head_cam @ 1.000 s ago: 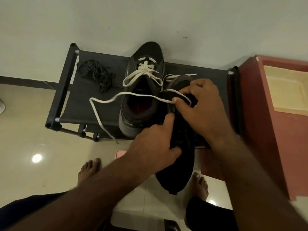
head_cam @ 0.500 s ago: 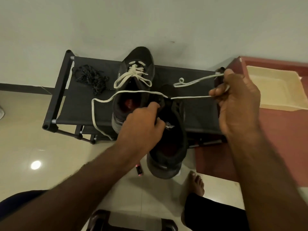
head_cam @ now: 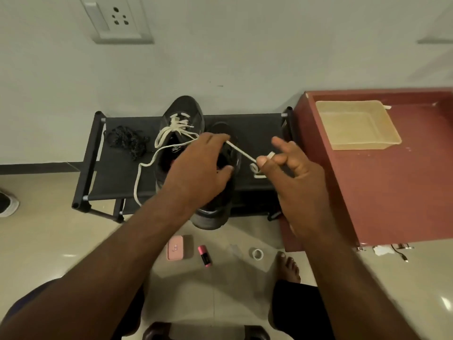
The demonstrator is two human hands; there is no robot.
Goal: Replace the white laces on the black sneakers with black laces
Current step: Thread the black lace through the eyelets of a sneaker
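While left hand (head_cam: 203, 168) grips near sneaker (head_cam: 212, 218), right hand (head_cam: 294, 173) pinches its white lace (head_cam: 241, 152), beige tray (head_cam: 362, 145) on cabinet (head_cam: 392, 197)

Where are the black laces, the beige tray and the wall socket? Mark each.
black laces (head_cam: 127, 141): head view, middle of the tangled pile.
beige tray (head_cam: 362, 145): head view, its near wall.
wall socket (head_cam: 120, 28): head view, plate below the holes.

Nothing fancy on this person, just bare arms (head_cam: 103, 273) running down to the bottom edge, bare left hand (head_cam: 198, 173) and right hand (head_cam: 296, 175), one bare foot (head_cam: 289, 266) lower right of centre, and dark fabric (head_cam: 294, 312) over both legs.
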